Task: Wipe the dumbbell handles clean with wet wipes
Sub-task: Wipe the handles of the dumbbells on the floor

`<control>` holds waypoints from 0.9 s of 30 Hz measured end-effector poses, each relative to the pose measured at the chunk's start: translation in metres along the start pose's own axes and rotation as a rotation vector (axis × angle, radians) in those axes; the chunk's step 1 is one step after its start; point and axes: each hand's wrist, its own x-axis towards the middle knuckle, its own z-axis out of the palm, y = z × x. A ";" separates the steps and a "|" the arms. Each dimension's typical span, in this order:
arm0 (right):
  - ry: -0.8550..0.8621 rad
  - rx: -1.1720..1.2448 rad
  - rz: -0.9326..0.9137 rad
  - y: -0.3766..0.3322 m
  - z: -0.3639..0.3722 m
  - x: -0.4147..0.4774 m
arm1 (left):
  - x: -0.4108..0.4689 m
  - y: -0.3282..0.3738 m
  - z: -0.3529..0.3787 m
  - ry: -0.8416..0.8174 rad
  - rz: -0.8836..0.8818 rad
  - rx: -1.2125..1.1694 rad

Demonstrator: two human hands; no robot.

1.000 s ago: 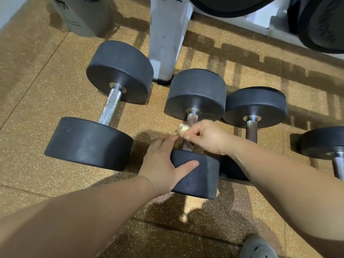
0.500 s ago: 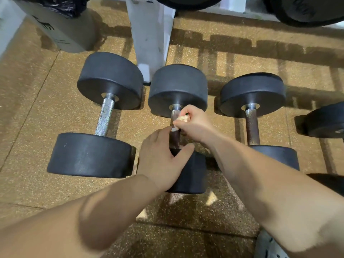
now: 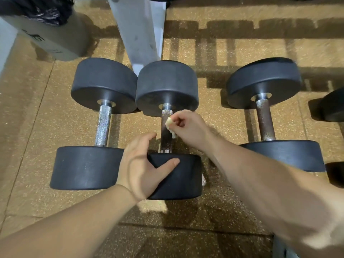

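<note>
- The left hand (image 3: 141,164) grips the near head of the middle dumbbell (image 3: 182,175), with the thumb across its rubber side and the fingers curled over the inner rim.
- Just beyond it, the right hand (image 3: 188,127) pinches a crumpled wet wipe (image 3: 169,123) against the dark handle (image 3: 165,138).
- A shiny-handled dumbbell (image 3: 103,123) lies just left of the left hand.
- A rust-handled dumbbell (image 3: 265,120) lies right of the right forearm.

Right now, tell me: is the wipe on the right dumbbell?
No, the right hand holds the wipe against the middle dumbbell's handle.

Left hand (image 3: 141,164) clasping; right hand (image 3: 188,127) pinching — both forearms outstretched.
</note>
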 end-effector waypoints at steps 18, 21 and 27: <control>0.154 0.046 0.165 -0.012 0.013 0.011 | -0.002 -0.005 -0.004 -0.022 -0.095 -0.135; -0.020 -0.018 0.097 -0.007 0.008 -0.006 | -0.003 -0.005 -0.004 -0.017 -0.094 -0.147; -0.202 0.042 0.114 -0.005 -0.001 -0.006 | -0.002 -0.008 -0.003 -0.022 -0.077 -0.147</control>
